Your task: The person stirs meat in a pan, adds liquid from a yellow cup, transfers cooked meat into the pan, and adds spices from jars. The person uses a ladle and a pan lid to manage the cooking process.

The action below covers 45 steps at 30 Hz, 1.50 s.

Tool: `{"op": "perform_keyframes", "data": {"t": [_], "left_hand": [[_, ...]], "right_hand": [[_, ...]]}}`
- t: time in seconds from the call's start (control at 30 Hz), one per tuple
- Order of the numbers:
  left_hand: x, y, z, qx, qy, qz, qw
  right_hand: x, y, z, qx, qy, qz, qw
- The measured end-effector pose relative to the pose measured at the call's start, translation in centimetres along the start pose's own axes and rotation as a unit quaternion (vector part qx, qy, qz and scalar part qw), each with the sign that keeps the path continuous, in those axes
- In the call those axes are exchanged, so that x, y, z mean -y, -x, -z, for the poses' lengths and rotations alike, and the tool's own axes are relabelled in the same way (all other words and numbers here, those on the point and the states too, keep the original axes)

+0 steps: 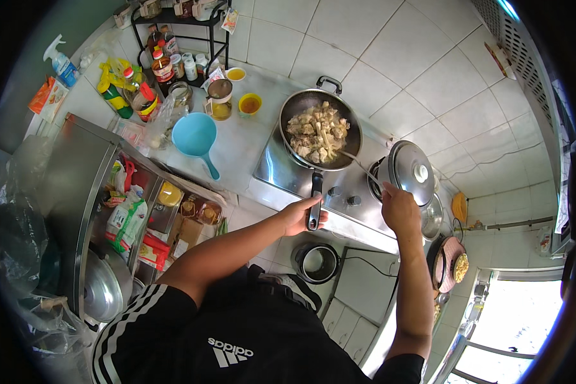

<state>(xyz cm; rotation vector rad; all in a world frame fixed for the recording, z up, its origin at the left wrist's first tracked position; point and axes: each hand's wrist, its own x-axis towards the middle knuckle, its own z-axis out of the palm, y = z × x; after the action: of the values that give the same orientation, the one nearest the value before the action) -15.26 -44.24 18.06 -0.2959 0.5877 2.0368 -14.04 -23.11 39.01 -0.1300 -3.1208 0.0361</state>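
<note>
A two-handled wok [288,110] sits over the stove's left burner, with chopped pieces of meat [317,132] heaped in it. Around its long black handle [317,185] my left hand [303,216] is closed, thumb on top and fingertips showing on the far side. My right hand [401,209] grips a metal spatula or ladle [362,167], whose shaft slopes over the wok's right rim; its working end is hidden in or behind the food. Just beyond my right hand, a lidded metal pot [415,168] stands on the right burner.
Left of the steel gas stove [278,168] are a blue plastic dipper [194,134], a yellow bowl [250,104], a glass jar [219,100] and several sauce bottles. A metal bowl [432,218] lies right of the lidded pot. An open pot [315,263] stands low, below the counter.
</note>
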Motion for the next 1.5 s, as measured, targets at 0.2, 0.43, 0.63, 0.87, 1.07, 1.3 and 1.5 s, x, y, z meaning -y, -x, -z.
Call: {"op": "perform_keyframes", "data": {"t": [0.2, 0.43, 0.63, 0.87, 1.07, 1.3, 1.5], "left_hand": [[0.7, -2.0, -1.9, -0.032, -0.034, -0.025, 0.999], [0.4, -1.7, -1.7, -0.062, -0.084, -0.016, 0.994], [-0.1, -1.1, -0.9, -0.064, -0.089, -0.022, 0.994], [0.0, -1.4, -0.6, -0.056, -0.080, -0.005, 0.995], [0.0, -1.2, -0.9, -0.052, -0.082, -0.005, 0.995], [-0.2, -1.0, -1.1, -0.051, -0.080, -0.007, 0.995], [-0.4, -0.8, -0.8, -0.052, -0.075, -0.004, 0.996]], "right_hand": [[3.9, -0.8, -2.9, 0.113, 0.052, 0.038, 0.991], [4.9, -5.0, -12.6, -0.019, -0.082, -0.011, 0.996], [5.1, -7.3, -8.8, -0.041, -0.094, 0.018, 0.995], [4.0, -10.9, -6.3, -0.059, -0.095, 0.035, 0.993], [5.1, -14.7, -8.9, 0.006, -0.058, -0.018, 0.998], [4.5, -13.1, -12.5, 0.042, -0.116, -0.003, 0.992], [3.6, -8.4, -6.4, 0.024, -0.119, 0.040, 0.992]]}}
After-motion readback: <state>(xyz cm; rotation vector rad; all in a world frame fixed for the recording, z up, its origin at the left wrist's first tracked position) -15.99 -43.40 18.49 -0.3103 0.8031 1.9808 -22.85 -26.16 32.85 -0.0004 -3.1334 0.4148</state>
